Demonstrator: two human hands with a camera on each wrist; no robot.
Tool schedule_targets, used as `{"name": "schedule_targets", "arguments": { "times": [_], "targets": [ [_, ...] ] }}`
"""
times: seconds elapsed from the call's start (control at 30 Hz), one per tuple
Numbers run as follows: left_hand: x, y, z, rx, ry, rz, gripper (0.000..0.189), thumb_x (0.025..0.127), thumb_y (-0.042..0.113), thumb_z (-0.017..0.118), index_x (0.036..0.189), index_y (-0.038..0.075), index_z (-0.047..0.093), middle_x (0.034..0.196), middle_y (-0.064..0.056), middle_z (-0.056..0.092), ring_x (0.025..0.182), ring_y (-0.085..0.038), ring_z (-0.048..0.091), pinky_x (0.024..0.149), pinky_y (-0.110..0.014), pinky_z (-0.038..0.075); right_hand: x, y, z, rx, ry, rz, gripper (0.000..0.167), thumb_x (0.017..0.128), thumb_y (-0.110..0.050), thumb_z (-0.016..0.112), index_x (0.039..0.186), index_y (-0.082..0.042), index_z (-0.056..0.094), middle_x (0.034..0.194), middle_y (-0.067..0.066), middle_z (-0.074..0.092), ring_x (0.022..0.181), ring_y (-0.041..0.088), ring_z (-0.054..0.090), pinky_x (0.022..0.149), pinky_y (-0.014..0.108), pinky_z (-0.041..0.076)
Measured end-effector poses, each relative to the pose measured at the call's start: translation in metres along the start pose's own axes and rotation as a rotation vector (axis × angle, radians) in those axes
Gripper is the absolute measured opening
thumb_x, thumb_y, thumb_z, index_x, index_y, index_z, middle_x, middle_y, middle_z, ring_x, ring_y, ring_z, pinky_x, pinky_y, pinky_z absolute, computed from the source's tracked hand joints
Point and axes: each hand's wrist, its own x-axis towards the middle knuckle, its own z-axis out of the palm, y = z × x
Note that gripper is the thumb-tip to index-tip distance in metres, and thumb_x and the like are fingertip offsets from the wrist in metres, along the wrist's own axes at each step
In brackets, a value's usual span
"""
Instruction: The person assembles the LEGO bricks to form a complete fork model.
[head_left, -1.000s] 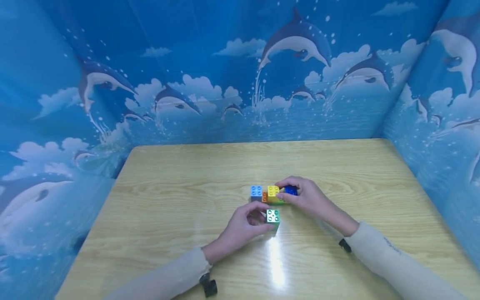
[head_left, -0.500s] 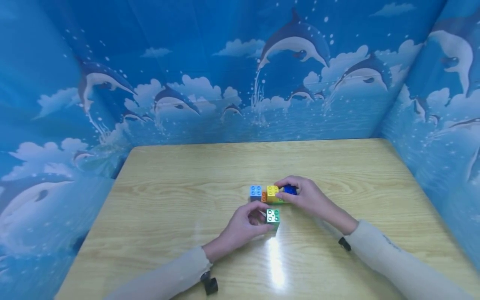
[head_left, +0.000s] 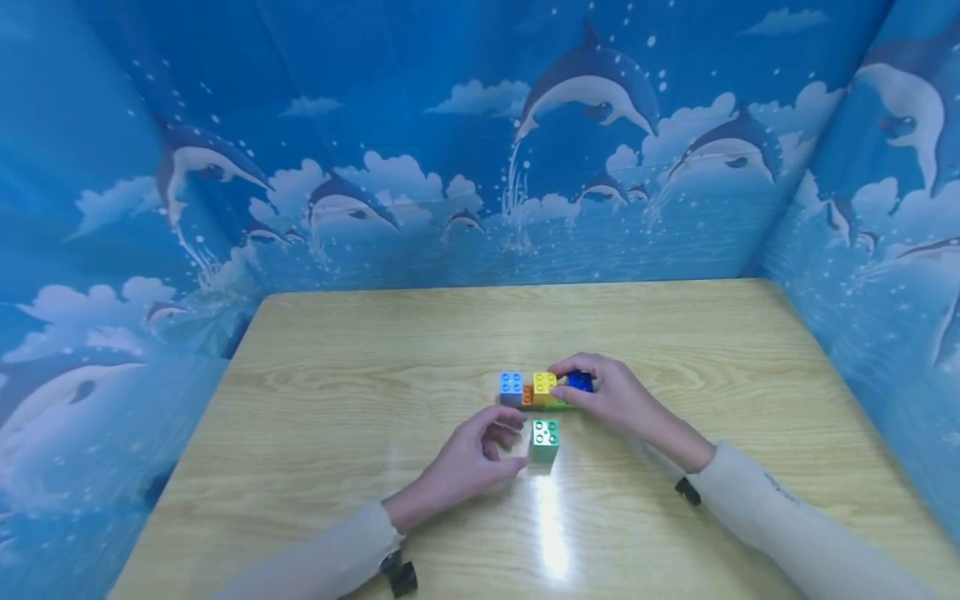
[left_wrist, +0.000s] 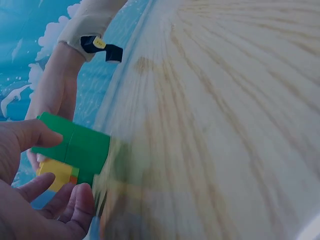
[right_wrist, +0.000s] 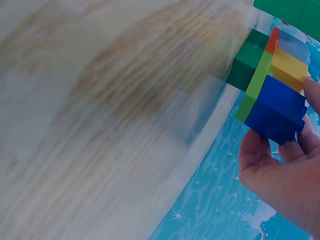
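Note:
In the head view, my left hand (head_left: 472,454) is drawn off to the left of a green toy building block (head_left: 545,442) standing on the table. Its thumb and fingers are spread with a gap between them and the block. In the left wrist view the thumb overlaps the two-part green block (left_wrist: 75,142). My right hand (head_left: 618,396) grips a row of joined blocks just behind, thumb and forefinger at the yellow block (head_left: 543,383). A dark blue block (right_wrist: 276,110) sits under the palm, above a light green strip (right_wrist: 254,92). A light blue block (head_left: 511,383) and an orange piece (head_left: 527,394) form the left end.
The wooden table (head_left: 360,358) extends around both hands. Dolphin-printed blue curtains (head_left: 450,167) stand along its back and sides. A dark green block (right_wrist: 248,59) sits at the underside of the joined row in the right wrist view.
My left hand has let go of the green block and moved slightly left and back from it; the block stays upright in place. The right hand has hardly moved.

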Motion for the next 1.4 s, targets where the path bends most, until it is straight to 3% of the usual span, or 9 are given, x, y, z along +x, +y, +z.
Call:
{"name": "schedule_targets", "arguments": {
  "times": [0.13, 0.27, 0.4, 0.53, 0.67, 0.93, 1.4],
  "targets": [
    [-0.002, -0.003, -0.014, 0.008, 0.047, -0.015, 0.044, 0.091, 0.013, 0.086, 0.131, 0.010, 0.068, 0.121, -0.004, 0.070, 0.105, -0.020, 0.066, 0.088, -0.033, 0.058, 0.000, 0.001, -0.001, -0.034, -0.012, -0.029, 0.034, 0.101, -0.025, 0.081, 0.132, -0.012, 0.075, 0.132, 0.009, 0.073, 0.125, 0.034, 0.066, 0.104, 0.054, 0.057],
    [0.003, -0.005, -0.027, -0.013, 0.132, 0.008, 0.040, 0.092, 0.013, 0.085, 0.127, 0.004, 0.067, 0.113, -0.008, 0.070, 0.099, -0.023, 0.067, 0.085, -0.031, 0.058, 0.000, 0.002, 0.000, -0.039, -0.013, -0.056, 0.035, 0.102, -0.026, 0.080, 0.133, -0.011, 0.074, 0.133, 0.008, 0.072, 0.125, 0.034, 0.066, 0.103, 0.054, 0.057],
    [0.015, -0.005, -0.034, -0.019, 0.192, 0.047, 0.050, 0.094, 0.014, 0.086, 0.137, 0.003, 0.064, 0.125, -0.012, 0.069, 0.107, -0.026, 0.066, 0.090, -0.034, 0.058, -0.002, 0.004, 0.001, -0.041, -0.006, -0.057, 0.047, 0.102, -0.026, 0.081, 0.142, -0.006, 0.068, 0.137, 0.012, 0.070, 0.128, 0.036, 0.065, 0.106, 0.055, 0.055],
    [0.029, -0.006, -0.037, -0.015, 0.174, 0.079, 0.063, 0.094, 0.014, 0.086, 0.151, 0.009, 0.059, 0.141, -0.012, 0.066, 0.123, -0.030, 0.063, 0.098, -0.044, 0.057, -0.003, 0.005, -0.001, -0.062, -0.005, -0.038, 0.061, 0.100, -0.030, 0.083, 0.149, -0.003, 0.061, 0.142, 0.016, 0.067, 0.132, 0.038, 0.063, 0.110, 0.059, 0.051],
    [0.039, -0.005, -0.039, 0.005, 0.133, 0.090, 0.061, 0.094, 0.012, 0.086, 0.150, 0.017, 0.062, 0.141, -0.006, 0.067, 0.127, -0.028, 0.062, 0.102, -0.048, 0.056, -0.006, 0.011, -0.007, -0.067, 0.006, -0.030, 0.059, 0.098, -0.030, 0.086, 0.145, -0.004, 0.063, 0.140, 0.014, 0.069, 0.131, 0.037, 0.063, 0.108, 0.059, 0.052],
    [0.050, -0.007, -0.042, 0.042, 0.105, 0.089, 0.047, 0.092, 0.009, 0.087, 0.136, 0.019, 0.072, 0.129, 0.005, 0.072, 0.119, -0.020, 0.066, 0.098, -0.045, 0.057, -0.017, 0.023, -0.018, -0.053, -0.021, -0.052, 0.044, 0.097, -0.021, 0.086, 0.135, -0.006, 0.070, 0.126, 0.005, 0.074, 0.118, 0.030, 0.068, 0.101, 0.053, 0.058],
    [0.054, -0.007, -0.039, 0.163, 0.111, 0.112, 0.053, 0.093, 0.007, 0.086, 0.140, 0.026, 0.071, 0.125, 0.005, 0.074, 0.107, -0.016, 0.068, 0.090, -0.038, 0.059, -0.019, 0.024, -0.022, -0.003, -0.031, -0.025, 0.040, 0.103, -0.020, 0.078, 0.139, -0.005, 0.067, 0.127, 0.009, 0.073, 0.117, 0.030, 0.069, 0.096, 0.045, 0.061]
  ]
}}
